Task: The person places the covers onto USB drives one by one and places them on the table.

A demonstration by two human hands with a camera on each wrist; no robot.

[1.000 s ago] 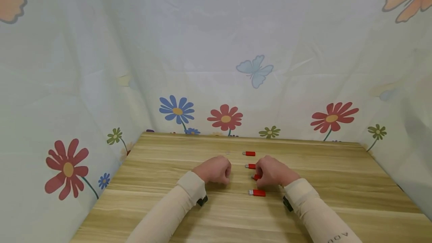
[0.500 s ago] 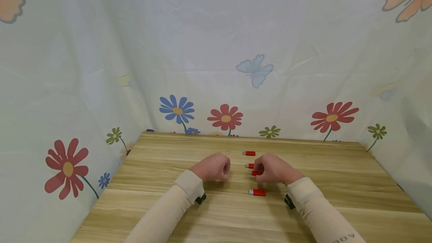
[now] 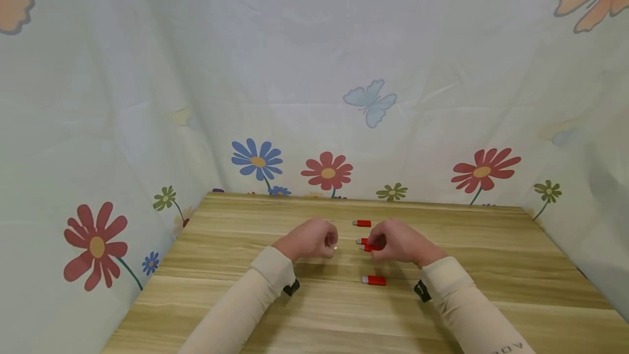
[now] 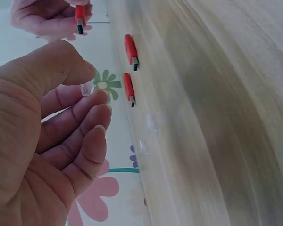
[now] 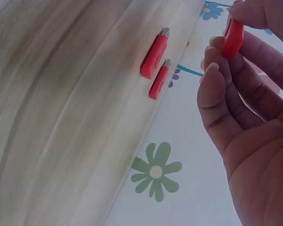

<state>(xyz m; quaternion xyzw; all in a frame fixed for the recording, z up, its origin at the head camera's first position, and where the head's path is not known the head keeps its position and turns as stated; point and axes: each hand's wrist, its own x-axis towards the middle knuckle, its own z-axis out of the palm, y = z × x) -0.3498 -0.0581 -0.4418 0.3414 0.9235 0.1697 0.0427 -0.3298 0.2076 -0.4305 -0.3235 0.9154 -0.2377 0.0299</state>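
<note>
My right hand [image 3: 400,242] pinches a red USB flash drive [image 5: 233,38] between thumb and fingers, raised above the table. Its metal plug [image 4: 80,26] is bare and points toward my left hand. My left hand [image 3: 309,239], a short way to the left, pinches a small clear plastic cap [image 4: 87,88] between thumb and index finger. The other left fingers curl loosely below it. The drive and the cap are apart, with a gap between the two hands.
Red flash drives lie on the wooden table [image 3: 221,299]: one at the back [image 3: 362,223], one by my right fingertips [image 3: 362,241], one nearer me [image 3: 374,281]. Two clear caps [image 4: 151,123] lie near the table's back edge. A flower-printed curtain [image 3: 295,70] stands behind.
The right hand has lifted the flash drive from lower down, its plug now level with the left hand. The left hand has turned slightly, showing the clear cap at its fingertips.
</note>
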